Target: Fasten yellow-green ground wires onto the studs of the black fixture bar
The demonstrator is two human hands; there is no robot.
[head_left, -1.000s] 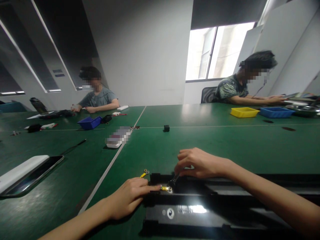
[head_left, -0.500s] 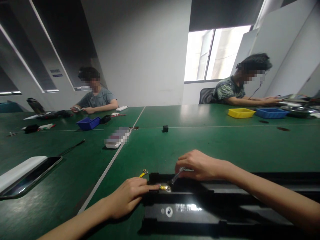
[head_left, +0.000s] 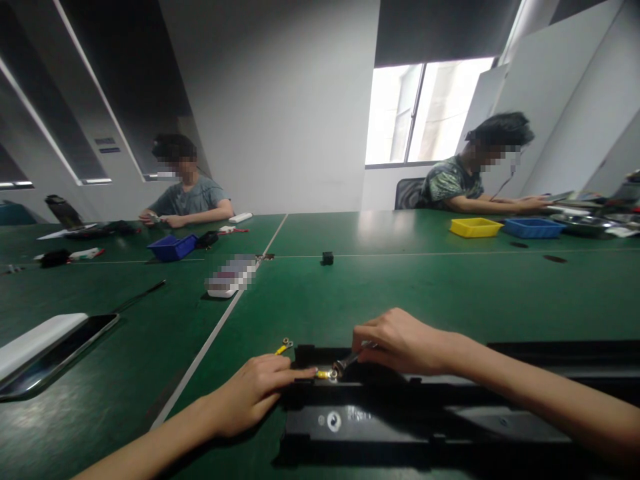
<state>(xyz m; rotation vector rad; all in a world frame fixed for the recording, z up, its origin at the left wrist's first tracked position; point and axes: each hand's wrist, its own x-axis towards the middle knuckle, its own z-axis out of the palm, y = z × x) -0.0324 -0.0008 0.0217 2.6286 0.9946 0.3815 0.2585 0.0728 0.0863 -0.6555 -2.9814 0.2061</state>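
Note:
My left hand (head_left: pixel 260 387) reaches in at the end of a black channelled housing (head_left: pixel 345 423). Its index finger is stretched out, holding down a yellow ring terminal (head_left: pixel 323 375) on the housing; the other fingers are curled. Another yellow ring terminal (head_left: pixel 284 347) pokes out behind this hand, and its cable is hidden. My right hand (head_left: pixel 395 340) is closed on a slim metal hand tool with a dark tip (head_left: pixel 345 363), its exact kind unclear. The tool is tilted, with its tip right beside the ring of the held terminal.
On the green table (head_left: pixel 400 293) are a small black block (head_left: pixel 327 258), a white device (head_left: pixel 233 277), a phone (head_left: pixel 65 353), a blue bin (head_left: pixel 173 247), a yellow tray (head_left: pixel 475 227) and a blue tray (head_left: pixel 534 227). Two people sit across the table.
My right hand has come slightly lower, and the tool lies flatter, its tip lower by the terminal's ring. My left hand keeps its place on the terminal. The view has shifted slightly.

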